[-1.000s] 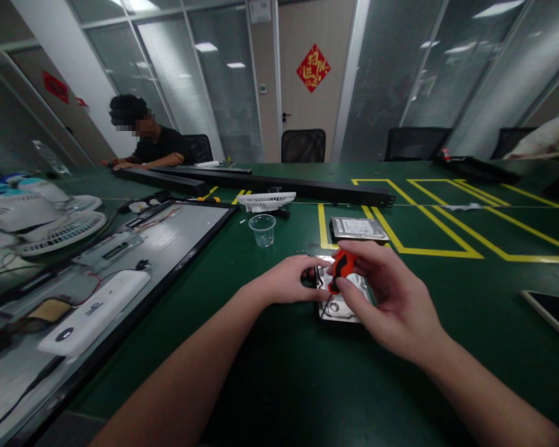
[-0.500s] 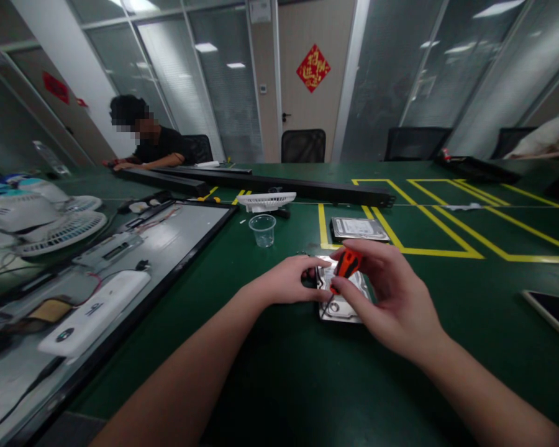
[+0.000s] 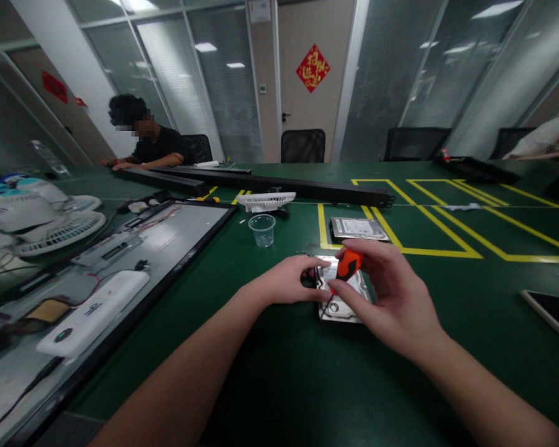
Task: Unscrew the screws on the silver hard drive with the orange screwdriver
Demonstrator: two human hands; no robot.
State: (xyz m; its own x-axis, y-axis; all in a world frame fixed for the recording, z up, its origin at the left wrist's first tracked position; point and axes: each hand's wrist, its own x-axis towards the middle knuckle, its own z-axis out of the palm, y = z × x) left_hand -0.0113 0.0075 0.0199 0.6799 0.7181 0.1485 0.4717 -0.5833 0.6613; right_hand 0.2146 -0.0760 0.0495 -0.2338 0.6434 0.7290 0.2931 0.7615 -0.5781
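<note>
On the green desk [image 3: 447,347], the right hand [image 3: 394,288] is gripping, and the left hand [image 3: 286,280], thumb and fingers parted, is bracing the hard drive [image 3: 347,311] toward the near edge; the gripped orange screwdriver [image 3: 349,264] is slanting to the drive's near-left corner. Good turning is probably needing a straighter shaft and steady pressure.

Shiny metal hard drive [image 3: 341,310], clear plastic cup [image 3: 263,232]

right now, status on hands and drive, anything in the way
Left hand: on near hard drive, left side. Right hand: holding orange screwdriver, shaft toward drive's near-left corner. Right hand partly hides drive.
</note>
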